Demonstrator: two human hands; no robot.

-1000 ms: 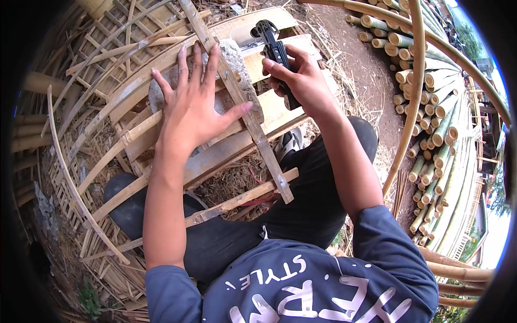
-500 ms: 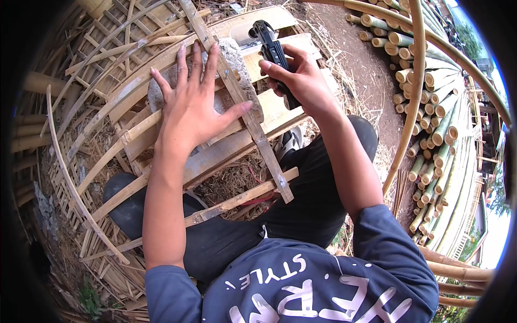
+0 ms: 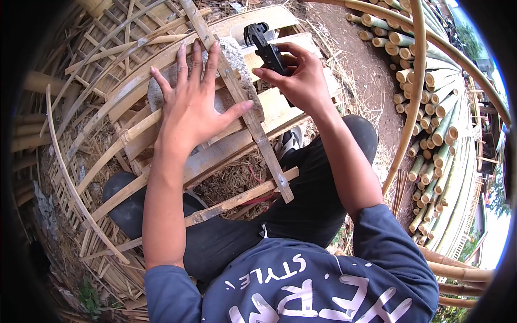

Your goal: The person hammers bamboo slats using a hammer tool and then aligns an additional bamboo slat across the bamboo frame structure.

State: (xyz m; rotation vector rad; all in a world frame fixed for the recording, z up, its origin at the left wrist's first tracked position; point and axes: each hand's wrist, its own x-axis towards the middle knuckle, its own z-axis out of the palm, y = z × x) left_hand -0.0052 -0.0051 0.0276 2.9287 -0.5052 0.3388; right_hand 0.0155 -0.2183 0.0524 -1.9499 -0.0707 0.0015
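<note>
My left hand (image 3: 191, 102) lies with its fingers spread over bamboo strips and a rough grey block (image 3: 237, 64). Its thumb touches a long flat bamboo slat (image 3: 235, 89) that crosses the block and has small metal fastener heads along it. To the right of the slat, my right hand (image 3: 301, 81) is closed around a black hand tool (image 3: 266, 51) with a curved, claw-like head pointing up and away from me. The tool is held above pale boards (image 3: 277, 110), apart from the slat. Its lower end is mostly hidden by my hand.
A lattice of woven bamboo strips (image 3: 132, 32) spreads across the left. Another slat (image 3: 237, 203) lies over my legs. Cut bamboo poles (image 3: 431, 113) are stacked at right, behind a curved bamboo pole (image 3: 412, 113). A pale tray (image 3: 237, 32) sits beyond the block.
My right hand has turned the black tool and shifted it slightly left and upward; its head now faces differently. The left hand stays in place.
</note>
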